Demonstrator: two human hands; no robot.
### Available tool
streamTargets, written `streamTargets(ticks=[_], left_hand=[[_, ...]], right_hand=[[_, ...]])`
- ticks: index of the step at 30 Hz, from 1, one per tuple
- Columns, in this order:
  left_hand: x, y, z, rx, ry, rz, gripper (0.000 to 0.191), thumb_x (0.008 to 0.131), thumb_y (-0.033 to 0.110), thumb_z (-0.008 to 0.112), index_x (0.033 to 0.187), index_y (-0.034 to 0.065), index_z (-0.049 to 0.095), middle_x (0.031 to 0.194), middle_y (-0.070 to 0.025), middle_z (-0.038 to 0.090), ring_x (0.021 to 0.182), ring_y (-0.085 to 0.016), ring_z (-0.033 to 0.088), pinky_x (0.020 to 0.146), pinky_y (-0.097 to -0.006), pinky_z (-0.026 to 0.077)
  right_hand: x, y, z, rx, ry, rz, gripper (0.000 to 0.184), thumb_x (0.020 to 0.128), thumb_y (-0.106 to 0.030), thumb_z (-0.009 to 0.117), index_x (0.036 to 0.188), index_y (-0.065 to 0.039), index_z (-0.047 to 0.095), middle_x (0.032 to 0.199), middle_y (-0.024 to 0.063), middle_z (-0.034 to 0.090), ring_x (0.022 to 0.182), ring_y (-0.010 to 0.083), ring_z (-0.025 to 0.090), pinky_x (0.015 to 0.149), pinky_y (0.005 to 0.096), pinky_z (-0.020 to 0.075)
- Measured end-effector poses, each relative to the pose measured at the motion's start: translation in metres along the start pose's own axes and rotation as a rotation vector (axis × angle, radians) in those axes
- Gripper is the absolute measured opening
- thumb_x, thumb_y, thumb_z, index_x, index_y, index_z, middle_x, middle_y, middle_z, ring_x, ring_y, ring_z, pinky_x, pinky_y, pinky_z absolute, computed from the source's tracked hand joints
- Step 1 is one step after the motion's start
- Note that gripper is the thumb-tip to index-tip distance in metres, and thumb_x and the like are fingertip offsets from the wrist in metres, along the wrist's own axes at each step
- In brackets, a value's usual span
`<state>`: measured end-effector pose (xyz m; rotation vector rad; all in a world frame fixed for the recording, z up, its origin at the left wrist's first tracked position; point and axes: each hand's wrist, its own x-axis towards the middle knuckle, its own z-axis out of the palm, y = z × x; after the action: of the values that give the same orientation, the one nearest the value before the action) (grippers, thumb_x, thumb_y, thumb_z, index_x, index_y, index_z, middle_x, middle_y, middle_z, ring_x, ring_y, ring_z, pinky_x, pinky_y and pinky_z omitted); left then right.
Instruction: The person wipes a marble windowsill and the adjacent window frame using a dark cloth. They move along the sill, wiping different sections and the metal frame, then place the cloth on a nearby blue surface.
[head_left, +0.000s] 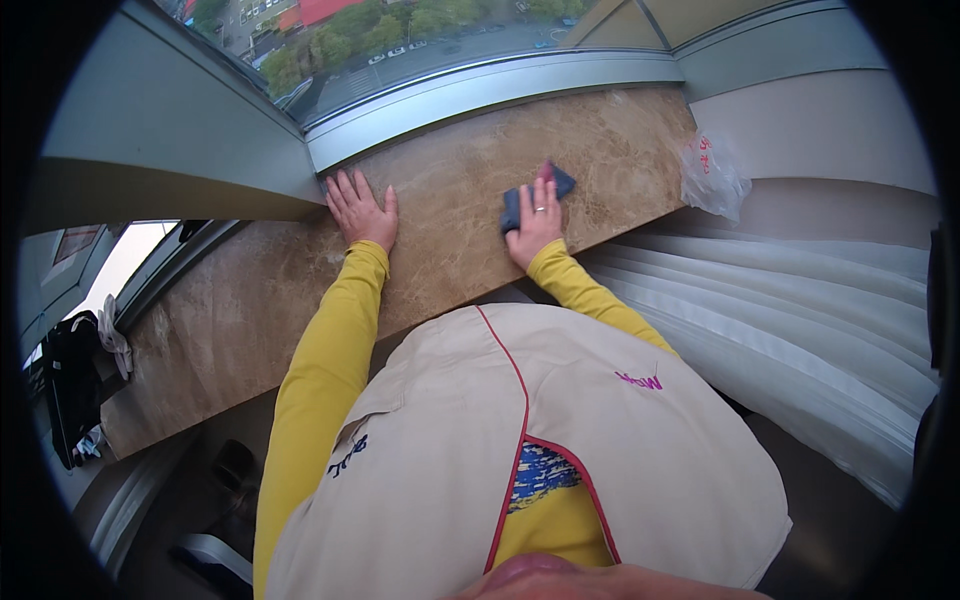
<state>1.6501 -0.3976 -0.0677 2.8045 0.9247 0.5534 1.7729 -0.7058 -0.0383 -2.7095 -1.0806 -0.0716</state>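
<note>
My left hand (364, 211) lies flat on the brown marbled windowsill (442, 247), fingers a little apart, beside the corner of the window frame. Nothing is in it. To its right, my right hand (538, 225) presses on a folded dark blue-grey cloth (512, 210) on the same sill, with a ring on one finger. A corner of the cloth sticks out past the fingertips, with a small reddish-pink patch near it. Part of the cloth is hidden under the hand.
A clear plastic bag (712, 176) with red writing hangs over the sill's right end. White curtains (772, 300) hang below it. Dark clothing (71, 382) hangs at the far left. The window (405, 52) runs behind the sill, and shoes (214, 559) stand on the floor at lower left.
</note>
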Motion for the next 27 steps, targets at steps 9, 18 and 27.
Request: streamTargets(ticks=[9,18,27], left_hand=[[0.002,-0.001,-0.004,-0.054,0.005,-0.004,0.075,0.097,0.051,0.060,0.149,-0.0009,0.049,0.159,-0.0260,0.037,0.153,-0.045,0.025,0.127,-0.0565,0.019],[0.003,0.001,-0.004,-0.066,-0.039,-0.021,0.074,0.096,0.050,0.061,0.149,-0.0009,0.049,0.161,-0.0250,0.036,0.154,-0.046,0.023,0.127,-0.0571,0.018],[-0.001,-0.006,-0.004,-0.155,-0.034,0.081,0.072,0.098,0.049,0.060,0.156,0.0089,0.044,0.166,-0.0174,0.034,0.156,-0.041,0.025,0.126,-0.0593,0.017]], right_hand=[[-0.002,-0.082,-0.014,0.394,-0.152,-0.551,0.079,0.069,-0.010,0.071,0.146,0.000,0.053,0.163,0.0256,0.037,0.156,0.0449,0.027,0.125,0.0543,0.0285],[-0.032,0.046,-0.020,0.217,0.085,-0.053,0.076,0.072,-0.010,0.064,0.147,-0.001,0.054,0.164,0.0250,0.036,0.156,0.0455,0.026,0.127,0.0514,0.0256],[0.014,-0.047,0.012,0.281,0.003,-0.229,0.078,0.070,-0.012,0.067,0.146,-0.001,0.054,0.165,0.0252,0.034,0.157,0.0433,0.024,0.127,0.0531,0.0242]])
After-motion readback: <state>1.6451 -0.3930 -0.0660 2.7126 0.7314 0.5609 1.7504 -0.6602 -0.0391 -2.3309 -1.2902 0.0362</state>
